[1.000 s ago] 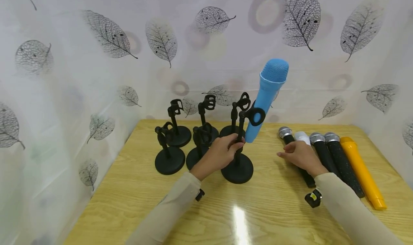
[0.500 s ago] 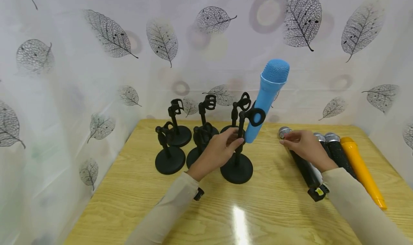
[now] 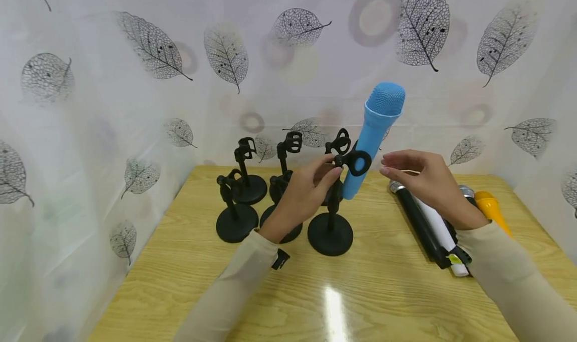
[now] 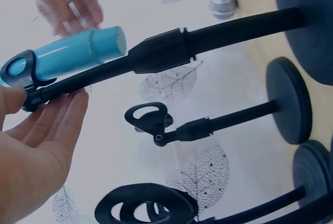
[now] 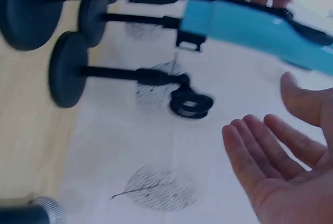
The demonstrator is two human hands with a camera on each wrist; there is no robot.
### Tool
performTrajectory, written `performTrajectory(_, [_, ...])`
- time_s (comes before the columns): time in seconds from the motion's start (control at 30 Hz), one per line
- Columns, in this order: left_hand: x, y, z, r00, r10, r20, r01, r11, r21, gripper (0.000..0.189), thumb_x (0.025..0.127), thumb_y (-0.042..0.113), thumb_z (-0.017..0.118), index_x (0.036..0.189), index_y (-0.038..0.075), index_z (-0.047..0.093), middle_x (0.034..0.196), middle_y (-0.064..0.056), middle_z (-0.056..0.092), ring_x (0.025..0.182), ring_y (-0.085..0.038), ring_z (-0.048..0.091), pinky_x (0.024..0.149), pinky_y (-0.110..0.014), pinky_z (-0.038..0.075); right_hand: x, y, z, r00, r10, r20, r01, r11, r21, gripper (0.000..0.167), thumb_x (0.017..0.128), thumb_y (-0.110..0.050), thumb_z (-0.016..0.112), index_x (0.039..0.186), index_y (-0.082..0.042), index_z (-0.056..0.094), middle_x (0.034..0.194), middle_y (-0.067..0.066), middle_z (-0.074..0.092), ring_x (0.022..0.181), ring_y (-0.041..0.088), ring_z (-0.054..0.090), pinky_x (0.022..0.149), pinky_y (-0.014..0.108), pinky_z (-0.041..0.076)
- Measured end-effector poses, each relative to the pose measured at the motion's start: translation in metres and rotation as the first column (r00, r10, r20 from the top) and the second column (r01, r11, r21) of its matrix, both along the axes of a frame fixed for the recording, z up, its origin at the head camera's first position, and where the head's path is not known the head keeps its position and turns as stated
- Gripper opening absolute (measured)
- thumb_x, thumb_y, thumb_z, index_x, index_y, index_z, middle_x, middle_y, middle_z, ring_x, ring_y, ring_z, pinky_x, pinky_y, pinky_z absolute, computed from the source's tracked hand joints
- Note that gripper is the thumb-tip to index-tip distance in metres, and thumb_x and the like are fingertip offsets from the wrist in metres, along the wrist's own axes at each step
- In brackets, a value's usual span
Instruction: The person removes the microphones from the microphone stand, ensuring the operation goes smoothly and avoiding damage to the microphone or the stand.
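Observation:
A blue microphone [image 3: 377, 124] leans, head up, in the ring clip of a black desk microphone stand [image 3: 330, 234]. My left hand [image 3: 299, 194] pinches this stand near the clip joint, thumb on one side and fingers behind, as the left wrist view shows. To the right of the microphone is my right hand [image 3: 425, 184], thumb and fingers apart and holding nothing. The right wrist view has its palm [image 5: 291, 177] facing the blue handle, with a gap between.
Several other black stands [image 3: 237, 223] stand to the left and behind, their clips holding nothing. Under my right arm lie a black microphone [image 3: 416, 224], a white one [image 3: 437, 224] and a yellow one [image 3: 492, 209]. A leaf-patterned curtain [image 3: 288, 71] closes off the back.
My right hand has risen from over the lying microphones toward the blue one. My left hand has slid up the stand's pole to the clip joint. The blue microphone stays in its clip.

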State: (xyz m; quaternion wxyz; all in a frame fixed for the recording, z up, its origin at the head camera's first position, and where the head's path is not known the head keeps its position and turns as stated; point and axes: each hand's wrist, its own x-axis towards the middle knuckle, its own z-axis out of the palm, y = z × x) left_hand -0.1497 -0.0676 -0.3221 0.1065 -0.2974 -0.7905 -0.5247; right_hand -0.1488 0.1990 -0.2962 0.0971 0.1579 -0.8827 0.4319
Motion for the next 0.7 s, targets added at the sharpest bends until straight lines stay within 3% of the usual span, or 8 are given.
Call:
performTrajectory(0.03, [-0.001, 0.001, 0.002, 1.0, 0.005, -0.011, -0.005, 1.0, 0.006, 0.041, 0.108, 0.025, 0.053, 0.143, 0.004, 0.052, 0.121, -0.009, 0.07, 0.111, -0.016, 0.067, 0.094, -0.024, 0.053, 0.001, -0.003, 0.003, 1.0, 0.011, -0.009, -0.012, 1.0, -0.024, 0.038, 0.098, -0.028, 0.071, 0.128, -0.003, 0.068, 0.121, 0.015, 0.07, 0.097, -0.005, 0.064, 0.082, 0.008, 0.049])
performTrajectory(0.37, [-0.008, 0.01, 0.012, 0.998, 0.026, -0.055, -0.023, 0.998, 0.05, 0.031, 0.105, 0.024, 0.058, 0.129, 0.006, 0.065, 0.11, -0.005, 0.072, 0.101, -0.011, 0.069, 0.087, -0.023, 0.055, 0.008, -0.027, 0.026, 0.994, 0.05, -0.092, -0.062, 0.988, -0.142, 0.038, 0.098, -0.022, 0.071, 0.133, -0.009, 0.066, 0.116, 0.005, 0.073, 0.107, 0.008, 0.066, 0.089, 0.016, 0.051])
performTrajectory(0.7, [-0.01, 0.01, 0.015, 0.994, 0.041, -0.105, -0.042, 0.999, -0.002, 0.027, 0.104, 0.02, 0.06, 0.125, 0.004, 0.066, 0.104, -0.007, 0.073, 0.095, -0.014, 0.07, 0.083, -0.02, 0.055, 0.007, -0.039, 0.034, 0.983, 0.09, -0.159, -0.122, 0.97, -0.21, 0.039, 0.096, -0.014, 0.072, 0.133, -0.003, 0.064, 0.118, 0.004, 0.07, 0.101, 0.006, 0.069, 0.083, 0.018, 0.056])
